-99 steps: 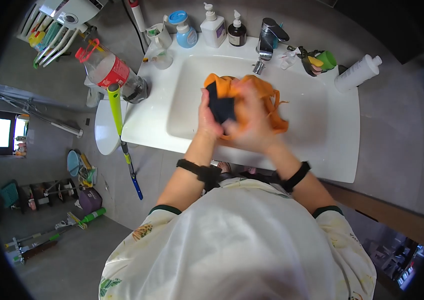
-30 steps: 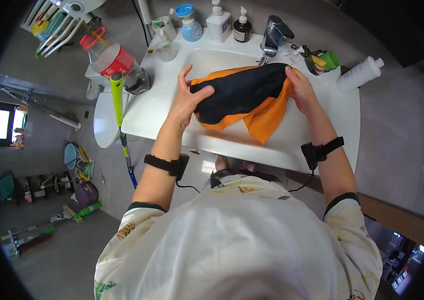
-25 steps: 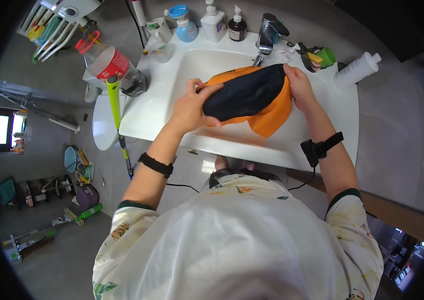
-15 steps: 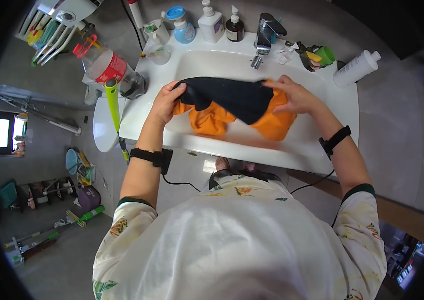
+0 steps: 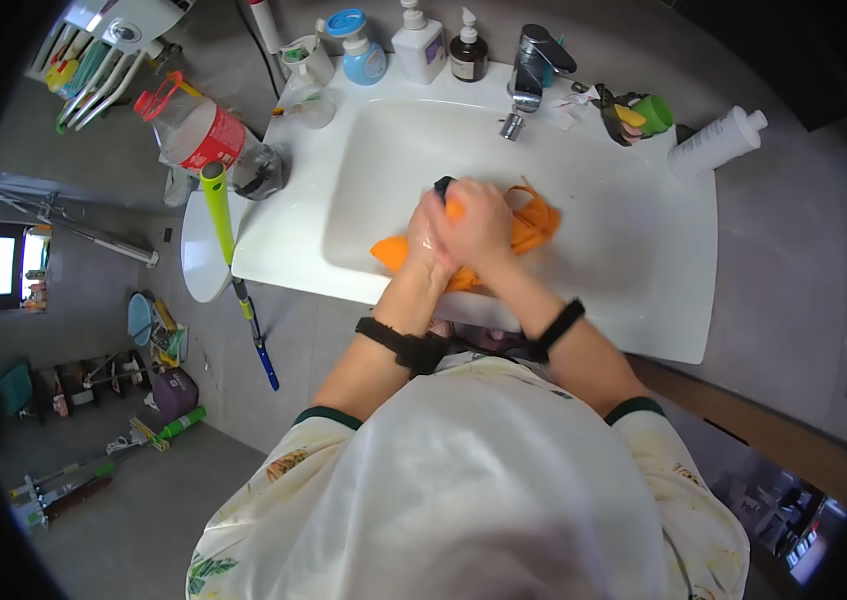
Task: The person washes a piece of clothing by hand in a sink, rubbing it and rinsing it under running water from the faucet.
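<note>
An orange and black cloth [image 5: 534, 222] is bunched up over the front part of the white sink [image 5: 624, 250]. My left hand [image 5: 426, 238] and my right hand [image 5: 477, 222] are pressed together around its middle, fingers closed. Orange parts hang out on both sides of the hands and below them, and a small black part shows above the left hand. The fabric between the palms is hidden. Behind the hands stands the chrome faucet [image 5: 534, 75], with no water visible at its spout.
Along the sink's back edge stand a blue-topped bottle [image 5: 364, 60], a white pump bottle [image 5: 420, 50], a dark pump bottle [image 5: 468, 55] and a green cup [image 5: 652, 115]. A white bottle [image 5: 719, 143] is at the right. A large plastic bottle [image 5: 209, 140] and a green-handled pole [image 5: 219, 215] are left.
Both hands have moved inward and met. The cloth, spread between them before, is now gathered and squeezed, with most of its black part out of sight.
</note>
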A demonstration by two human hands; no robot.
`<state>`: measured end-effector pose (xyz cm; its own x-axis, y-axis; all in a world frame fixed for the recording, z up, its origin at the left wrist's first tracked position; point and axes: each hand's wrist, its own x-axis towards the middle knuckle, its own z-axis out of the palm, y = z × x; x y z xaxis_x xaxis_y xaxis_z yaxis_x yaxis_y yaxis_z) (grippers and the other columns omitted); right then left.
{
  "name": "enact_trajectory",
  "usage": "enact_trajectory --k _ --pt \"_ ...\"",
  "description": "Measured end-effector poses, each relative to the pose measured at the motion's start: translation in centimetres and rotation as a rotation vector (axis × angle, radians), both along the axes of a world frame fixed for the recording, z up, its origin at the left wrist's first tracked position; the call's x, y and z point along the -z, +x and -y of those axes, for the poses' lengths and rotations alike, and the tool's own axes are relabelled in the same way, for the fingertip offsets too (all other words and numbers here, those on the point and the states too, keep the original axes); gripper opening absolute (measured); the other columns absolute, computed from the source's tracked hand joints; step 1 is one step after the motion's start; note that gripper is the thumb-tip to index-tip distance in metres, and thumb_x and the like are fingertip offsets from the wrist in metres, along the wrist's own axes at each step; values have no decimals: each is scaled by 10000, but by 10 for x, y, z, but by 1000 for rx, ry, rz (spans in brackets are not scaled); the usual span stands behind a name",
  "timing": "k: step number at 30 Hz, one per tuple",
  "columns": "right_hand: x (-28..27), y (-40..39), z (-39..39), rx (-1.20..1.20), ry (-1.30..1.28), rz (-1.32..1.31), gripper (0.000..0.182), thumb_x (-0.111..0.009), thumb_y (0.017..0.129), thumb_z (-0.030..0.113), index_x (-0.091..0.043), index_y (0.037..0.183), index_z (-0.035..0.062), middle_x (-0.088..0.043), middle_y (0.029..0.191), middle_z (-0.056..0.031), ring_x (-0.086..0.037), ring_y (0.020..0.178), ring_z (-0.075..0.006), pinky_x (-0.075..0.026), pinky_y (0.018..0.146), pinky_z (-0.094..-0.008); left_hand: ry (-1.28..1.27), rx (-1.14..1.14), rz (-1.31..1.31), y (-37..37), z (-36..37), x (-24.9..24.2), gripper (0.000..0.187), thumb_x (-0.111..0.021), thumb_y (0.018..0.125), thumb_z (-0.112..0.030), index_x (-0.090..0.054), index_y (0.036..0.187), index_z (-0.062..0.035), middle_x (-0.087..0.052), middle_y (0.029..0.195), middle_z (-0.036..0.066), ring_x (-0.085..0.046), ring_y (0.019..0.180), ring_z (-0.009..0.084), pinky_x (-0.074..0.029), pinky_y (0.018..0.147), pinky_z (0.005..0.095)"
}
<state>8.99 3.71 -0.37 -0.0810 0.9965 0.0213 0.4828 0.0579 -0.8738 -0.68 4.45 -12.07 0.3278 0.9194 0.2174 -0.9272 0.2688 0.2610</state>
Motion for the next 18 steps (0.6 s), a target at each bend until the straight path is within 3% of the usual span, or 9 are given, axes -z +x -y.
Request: enact_trajectory --k 2,5,7,9,11,12,14,15,18 --pt "5 0 -13 78 -115 215 182 -634 772 266 -620 685 106 -621 981 -138 -606 803 -337 -482 748 -375 -708 -174 -419 10 7 -47 275 -456 925 -282 -580 995 -47 -639 943 94 -631 844 236 -528 756 356" --pt "39 7 -30 185 -158 -165 223 -601 830 293 -621 743 88 -634 897 -142 -614 757 -340 -484 691 -377 -736 -146 -486 10 18 -81 244 -476 927 -284 -596 938 -72 -641 897 65 -630 820 221 -528 756 362" --pt "53 18 -30 274 -422 -926 258 -597 841 317 -618 811 61 -639 923 -136 -620 749 -309 -483 682 -374 -734 41 -416 2 31 -90 287 -489 925 -316 -608 982 -61 -650 929 91 -640 841 260 -529 784 393" --pt "46 24 -12 291 -533 -730 254 -621 838 311 -614 855 58 -633 958 -125 -610 848 -295 -472 779 -372 -843 -75 -446 0 33 -104 305 -486 928 -337 -609 982 -63 -649 936 89 -632 862 271 -521 806 398" --pt "41 6 20 44 190 -227 225 -656 815 305 -618 840 85 -608 969 -123 -580 932 -310 -449 846 -388 -883 -172 -265 -13 24 -88 307 -495 923 -346 -610 963 -65 -646 926 83 -625 863 277 -509 828 393" --pt "37 0 28 40 191 -218 225 -656 815 305 -618 840 85 -608 969 -123 -580 932 -310 -449 846 -388 -565 -82 -172 -28 22 -31 279 -504 918 -326 -605 954 -68 -641 905 73 -622 845 256 -504 826 378" --pt "30 -11 33 -118 497 223 284 -645 817 323 -621 805 40 -611 957 -171 -582 932 -349 -456 810 -435 -697 -158 -307 2 21 -58 265 -504 917 -315 -603 954 -71 -640 896 65 -622 834 240 -507 811 370" --pt "35 -5 5 8 56 83 309 -637 822 314 -615 783 8 -610 821 -186 -608 816 -345 -475 745 -442 -840 -234 -453 11 24 -66 251 -504 915 -303 -600 954 -75 -638 888 57 -622 824 223 -509 795 362" --pt "52 11 -31 260 -231 -67 325 -614 836 310 -607 786 -10 -581 704 -193 -607 712 -348 -482 691 -443 -780 -71 -424 12 23 -60 255 -476 926 -265 -599 960 -45 -654 895 81 -638 830 218 -519 798 381"
